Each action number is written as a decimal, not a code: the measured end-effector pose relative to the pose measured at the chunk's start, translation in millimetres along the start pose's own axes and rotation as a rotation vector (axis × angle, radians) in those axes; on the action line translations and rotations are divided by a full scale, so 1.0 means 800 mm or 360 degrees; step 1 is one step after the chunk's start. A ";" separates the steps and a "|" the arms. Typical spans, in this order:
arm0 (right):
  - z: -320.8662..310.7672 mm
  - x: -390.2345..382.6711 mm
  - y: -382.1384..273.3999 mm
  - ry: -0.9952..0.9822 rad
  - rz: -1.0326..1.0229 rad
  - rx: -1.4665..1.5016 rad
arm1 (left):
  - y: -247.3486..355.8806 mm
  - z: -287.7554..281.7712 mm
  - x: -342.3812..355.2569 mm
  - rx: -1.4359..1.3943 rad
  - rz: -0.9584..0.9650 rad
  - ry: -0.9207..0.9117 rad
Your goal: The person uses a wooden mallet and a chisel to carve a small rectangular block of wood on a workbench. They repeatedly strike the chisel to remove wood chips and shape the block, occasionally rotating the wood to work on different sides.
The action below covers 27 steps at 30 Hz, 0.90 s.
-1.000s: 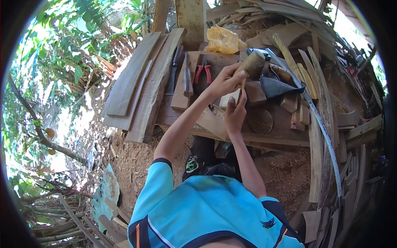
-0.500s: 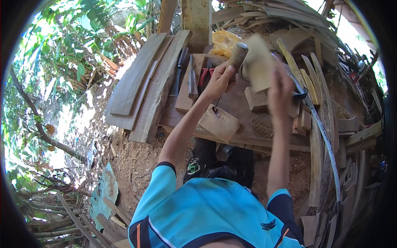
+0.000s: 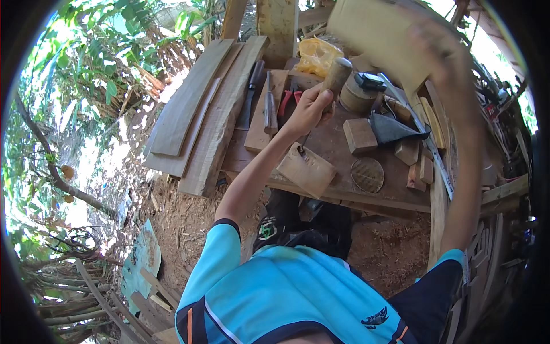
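My left hand (image 3: 311, 113) is wrapped round the round wooden handle of a chisel (image 3: 337, 76). The chisel's lower end reaches down by a pale wooden block (image 3: 309, 175) with a dark notch near its top edge, lying at the near side of the workbench (image 3: 395, 192). Raised high at the right, my right hand (image 3: 444, 54) grips a wooden mallet (image 3: 378, 37). Both the mallet and that hand are smeared by motion, and the mallet's head is well apart from the chisel handle.
Left on the bench lie red-handled pliers (image 3: 290, 102), another chisel (image 3: 270, 112) and long planks (image 3: 197, 109). A round wooden disc (image 3: 367, 175), small blocks (image 3: 361, 136), a dark cloth (image 3: 392, 127) and a tin (image 3: 358, 96) sit right. A yellow plastic bag (image 3: 317, 56) lies behind.
My right hand has swung the mallet up and to the right, away from the chisel handle. My left hand and the chisel stay nearly in place.
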State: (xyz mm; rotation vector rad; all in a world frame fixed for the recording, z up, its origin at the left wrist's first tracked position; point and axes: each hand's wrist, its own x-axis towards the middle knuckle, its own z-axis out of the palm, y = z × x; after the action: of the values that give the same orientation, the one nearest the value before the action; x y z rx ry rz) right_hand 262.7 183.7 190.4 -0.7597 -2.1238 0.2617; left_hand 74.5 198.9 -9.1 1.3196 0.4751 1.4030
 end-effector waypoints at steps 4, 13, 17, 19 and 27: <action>-0.014 0.014 -0.041 0.0767 -0.0345 -0.0017 | -0.006 0.006 0.006 -0.0038 0.0072 -0.0019; -0.019 0.011 0.023 0.0192 -0.0114 -0.0365 | -0.004 -0.001 -0.007 0.0022 0.0080 0.0030; -0.013 0.006 0.037 0.0145 0.0032 -0.0531 | -0.008 -0.002 -0.004 0.0108 0.0116 -0.0018; 0.012 -0.006 0.040 0.0084 -0.0072 -0.0448 | -0.010 -0.007 -0.007 0.0106 0.0103 0.0014; 0.109 -0.123 0.130 0.0084 0.0578 0.0085 | -0.004 -0.010 -0.013 -0.0071 0.0017 0.0349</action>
State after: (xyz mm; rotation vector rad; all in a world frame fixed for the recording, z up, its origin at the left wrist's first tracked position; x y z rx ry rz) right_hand 284.6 214.2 27.2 -1.1069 -1.9120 0.4835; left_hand 66.5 194.2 -19.1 1.1392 0.5796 1.5665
